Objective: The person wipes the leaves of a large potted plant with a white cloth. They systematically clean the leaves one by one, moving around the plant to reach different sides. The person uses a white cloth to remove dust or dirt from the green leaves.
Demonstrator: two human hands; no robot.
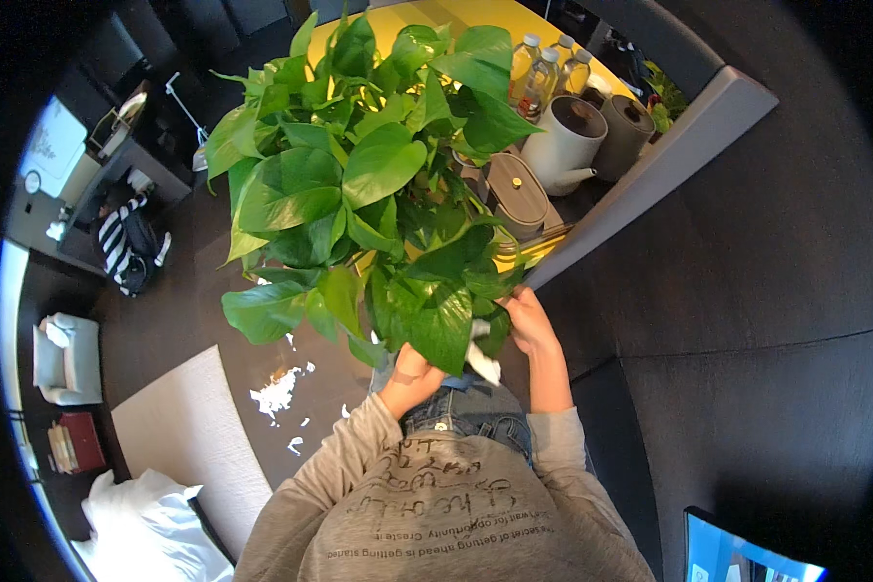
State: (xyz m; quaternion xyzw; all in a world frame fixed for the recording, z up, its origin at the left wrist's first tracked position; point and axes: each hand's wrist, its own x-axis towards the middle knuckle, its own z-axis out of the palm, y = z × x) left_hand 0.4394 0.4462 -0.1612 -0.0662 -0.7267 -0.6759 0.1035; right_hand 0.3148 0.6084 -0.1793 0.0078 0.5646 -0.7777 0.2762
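Note:
A large potted pothos plant with broad glossy green leaves fills the middle of the view and hides its own pot. At its near edge, my left hand is curled against the lower edge of a big pothos leaf; the fingertips are partly hidden beneath it. My right hand reaches in among the leaves at the lower right, with its fingertips hidden by foliage. Between the two hands hangs a crumpled white tissue or cloth, its upper part behind leaves. Whether my right fingers grip it, I cannot tell.
Behind the plant, a yellow tabletop carries several clear bottles, a pale kettle and a lidded box. A grey partition borders it. White scraps litter the floor; a person in stripes crouches at left.

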